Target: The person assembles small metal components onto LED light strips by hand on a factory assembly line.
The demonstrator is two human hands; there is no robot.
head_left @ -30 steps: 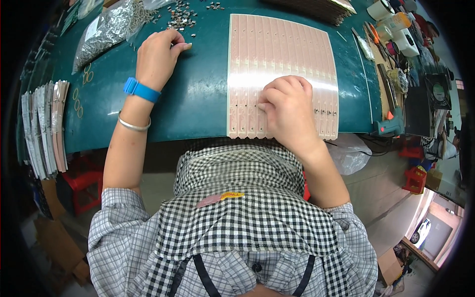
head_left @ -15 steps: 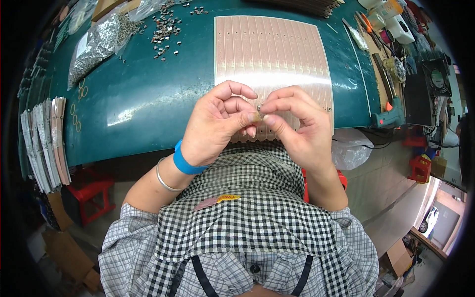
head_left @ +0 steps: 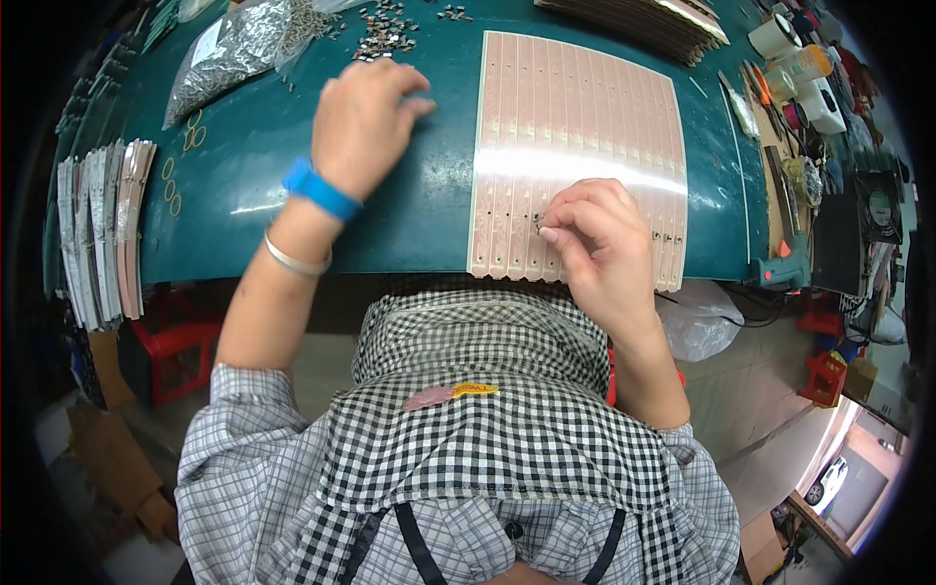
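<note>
My right hand [head_left: 606, 236] is over the near part of a pinkish panel [head_left: 575, 107] scored into long strips with rows of small holes. Thumb and fingertips pinch a small metallic component [head_left: 538, 223] close to the panel's surface. Several similar small parts sit on strips to the right of that hand. My left hand [head_left: 363, 122] is off the panel, over the green table just short of a loose pile of small metal-and-dark components [head_left: 387, 37]. Its index finger and thumb are apart, and nothing shows between them; the other fingers are partly hidden.
A plastic bag of small metal parts [head_left: 239, 60] lies at far left, with rubber bands [head_left: 171, 180] nearer. Stacked strips [head_left: 102, 229] stand at the left edge. More panels [head_left: 648, 21] are piled at the back. Tools and a glue gun [head_left: 783, 270] line the right side.
My left hand has left my right hand and swung up and left toward the component pile. My right hand has moved slightly right and lower over the panel, and the whole view has shifted.
</note>
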